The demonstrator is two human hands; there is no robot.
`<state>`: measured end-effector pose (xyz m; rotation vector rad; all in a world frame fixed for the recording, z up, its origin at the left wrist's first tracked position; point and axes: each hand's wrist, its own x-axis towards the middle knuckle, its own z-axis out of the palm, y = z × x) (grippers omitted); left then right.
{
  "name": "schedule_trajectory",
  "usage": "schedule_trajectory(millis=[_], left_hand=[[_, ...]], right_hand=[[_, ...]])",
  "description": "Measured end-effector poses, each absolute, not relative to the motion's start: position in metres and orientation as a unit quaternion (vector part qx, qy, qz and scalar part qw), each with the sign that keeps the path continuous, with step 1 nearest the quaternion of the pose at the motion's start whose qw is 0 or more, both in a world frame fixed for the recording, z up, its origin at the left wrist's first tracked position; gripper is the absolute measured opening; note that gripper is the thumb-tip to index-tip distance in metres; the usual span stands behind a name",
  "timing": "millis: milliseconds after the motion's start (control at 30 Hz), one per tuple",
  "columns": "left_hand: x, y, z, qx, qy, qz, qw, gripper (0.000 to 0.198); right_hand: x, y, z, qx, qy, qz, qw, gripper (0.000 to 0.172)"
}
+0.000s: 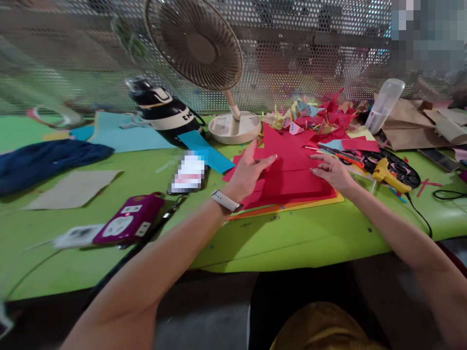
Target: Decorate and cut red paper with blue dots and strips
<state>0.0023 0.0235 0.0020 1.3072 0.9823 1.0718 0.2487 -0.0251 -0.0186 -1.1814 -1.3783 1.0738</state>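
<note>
Red paper sheets (292, 182) lie in a loose stack in front of me, with orange and yellow sheets showing under their near edge. One pointed red piece rises at the back of the stack. Over the left side of the red paper is my left hand (248, 172), its thumb and fingers spread. My right hand (333, 172) hovers at or rests on the right side, fingers apart and slightly bent. Whether either hand presses on the paper I cannot tell. A pale watch band (225, 200) circles my left wrist.
Behind the paper stand a fan (235, 127) and a heap of folded paper pieces (310, 116). A black bottle (168, 114), blue strip (207, 151), phone (188, 172) and purple power bank (127, 218) lie left. Right are a yellow glue gun (390, 176) and clear bottle (385, 104).
</note>
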Motion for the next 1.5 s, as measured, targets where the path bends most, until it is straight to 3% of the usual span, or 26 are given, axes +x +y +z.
schedule_trajectory(millis=[67, 167, 300, 433, 700, 967, 1100, 1267, 1500], left_hand=[[-0.001, 0.018, 0.003, 0.569, 0.402, 0.460, 0.551, 0.068], [-0.005, 0.013, 0.003, 0.603, 0.367, 0.447, 0.549, 0.055], [-0.008, 0.007, 0.004, 0.605, 0.314, 0.388, 0.620, 0.049], [-0.007, -0.001, 0.010, 0.568, 0.308, 0.362, 0.672, 0.046], [-0.006, -0.009, 0.018, 0.579, 0.322, 0.338, 0.668, 0.052], [-0.006, -0.008, 0.012, 0.602, 0.337, 0.367, 0.624, 0.034], [-0.007, -0.009, 0.012, 0.592, 0.333, 0.357, 0.642, 0.042], [-0.008, -0.009, 0.010, 0.613, 0.341, 0.363, 0.613, 0.054], [-0.007, -0.011, 0.013, 0.648, 0.345, 0.375, 0.566, 0.058]], right_hand=[[0.248, -0.027, -0.017, -0.478, -0.575, 0.437, 0.501, 0.048], [0.247, -0.031, -0.013, -0.465, -0.580, 0.426, 0.516, 0.047], [0.245, -0.040, -0.003, -0.456, -0.581, 0.441, 0.511, 0.035], [0.241, -0.045, 0.002, -0.457, -0.578, 0.461, 0.494, 0.033], [0.239, -0.043, -0.002, -0.451, -0.579, 0.453, 0.507, 0.030], [0.240, -0.046, 0.001, -0.461, -0.600, 0.446, 0.479, 0.024], [0.240, -0.046, 0.001, -0.468, -0.585, 0.448, 0.489, 0.026], [0.238, -0.049, 0.005, -0.459, -0.560, 0.498, 0.478, 0.042], [0.238, -0.050, 0.006, -0.458, -0.557, 0.486, 0.494, 0.043]])
